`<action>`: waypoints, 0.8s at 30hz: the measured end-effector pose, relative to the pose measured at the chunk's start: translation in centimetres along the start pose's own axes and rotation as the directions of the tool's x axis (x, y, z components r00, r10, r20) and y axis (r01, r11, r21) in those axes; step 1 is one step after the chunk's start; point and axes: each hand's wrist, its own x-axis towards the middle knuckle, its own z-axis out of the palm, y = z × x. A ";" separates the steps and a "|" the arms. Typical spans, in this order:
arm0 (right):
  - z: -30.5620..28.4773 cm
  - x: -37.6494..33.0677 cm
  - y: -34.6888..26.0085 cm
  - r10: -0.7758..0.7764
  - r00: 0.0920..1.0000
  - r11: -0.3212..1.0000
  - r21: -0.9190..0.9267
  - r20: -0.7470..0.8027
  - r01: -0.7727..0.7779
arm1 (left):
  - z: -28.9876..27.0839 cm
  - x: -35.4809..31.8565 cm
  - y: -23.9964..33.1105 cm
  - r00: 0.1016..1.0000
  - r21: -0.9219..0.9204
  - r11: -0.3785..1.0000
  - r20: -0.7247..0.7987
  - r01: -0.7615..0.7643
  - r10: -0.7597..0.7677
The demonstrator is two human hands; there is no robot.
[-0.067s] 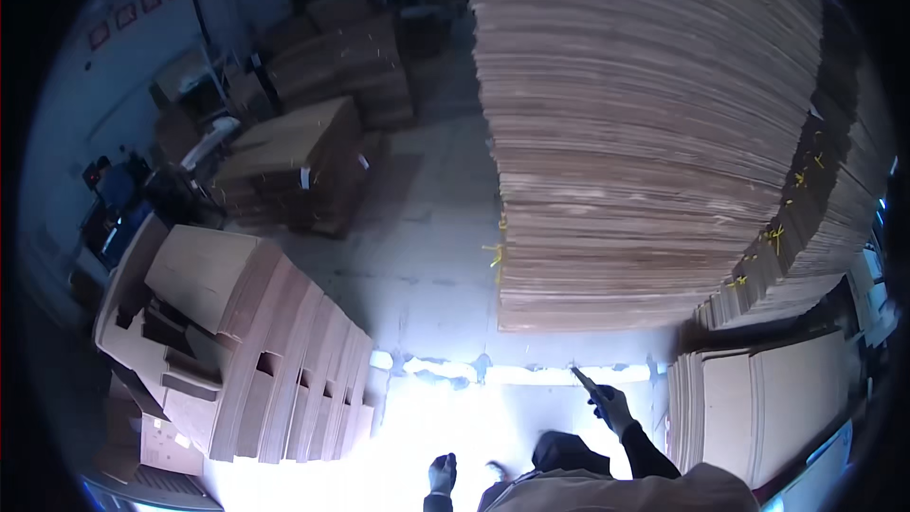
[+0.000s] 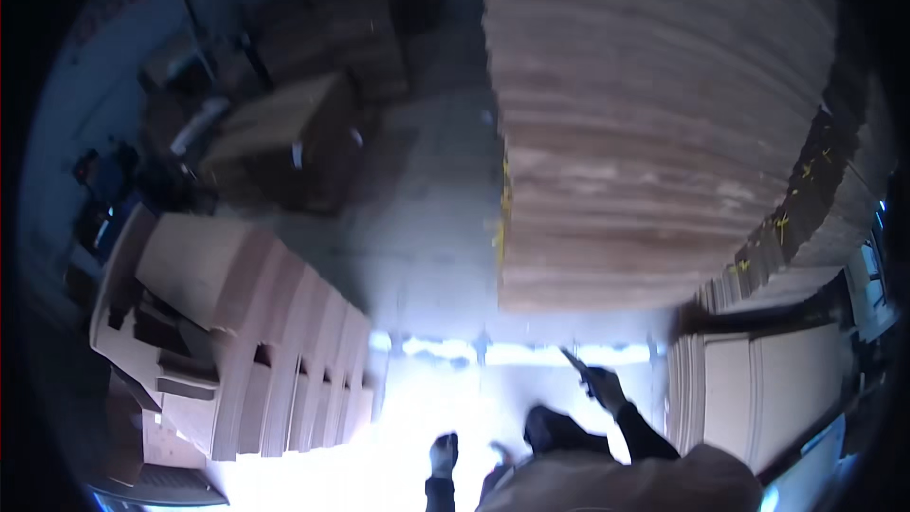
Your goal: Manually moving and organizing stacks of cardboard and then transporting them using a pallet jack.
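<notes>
My right hand (image 2: 604, 387) is closed around a slim, dark, elongated tool (image 2: 573, 360) that points forward and to the left. Its exact kind is too dark and small to make out. Lower down, in front of the glaring floor, my left hand (image 2: 443, 455) hangs with curled fingers, and nothing sticks out of it. Neither hand touches the cardboard around me. Nearest to the right hand stand upright cardboard sheets (image 2: 730, 398). To the left of my left hand is a leaning row of folded cardboard (image 2: 284, 351) with cut-out slots.
A tall stack of flat cardboard (image 2: 645, 152) with yellow ties rises ahead on the right. Further off on the left lies a lower cardboard pile (image 2: 275, 133). A grey floor aisle (image 2: 427, 199) runs between them. Beneath me the floor is overexposed.
The view has shifted and blurred, with the stacks ahead sitting higher in the picture. Both hands appear a little higher; the right one still grips the tool.
</notes>
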 end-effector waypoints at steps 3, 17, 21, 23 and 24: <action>5.1 5.4 -0.9 -0.004 0.994 0.985 -0.173 0.111 0.023 | -0.7 4.8 0.6 1.000 -0.110 0.994 0.002 0.021 -0.021; 25.2 31.8 -16.0 0.199 0.934 0.970 -0.198 0.296 -0.143 | -12.8 34.8 13.4 0.978 -0.136 0.973 0.077 -0.184 0.196; 30.1 38.2 -21.1 0.130 0.950 0.990 -0.090 0.285 -0.108 | -17.9 46.9 20.4 0.983 -0.270 0.956 0.107 -0.116 0.149; 32.5 41.6 -22.5 0.084 0.968 0.983 -0.180 0.236 -0.041 | -20.1 53.9 23.2 0.972 -0.206 0.969 0.162 -0.135 0.170; 34.1 43.3 -23.3 0.039 0.967 0.991 -0.134 0.251 -0.005 | -21.0 57.2 22.8 0.974 -0.260 0.959 0.161 -0.116 0.161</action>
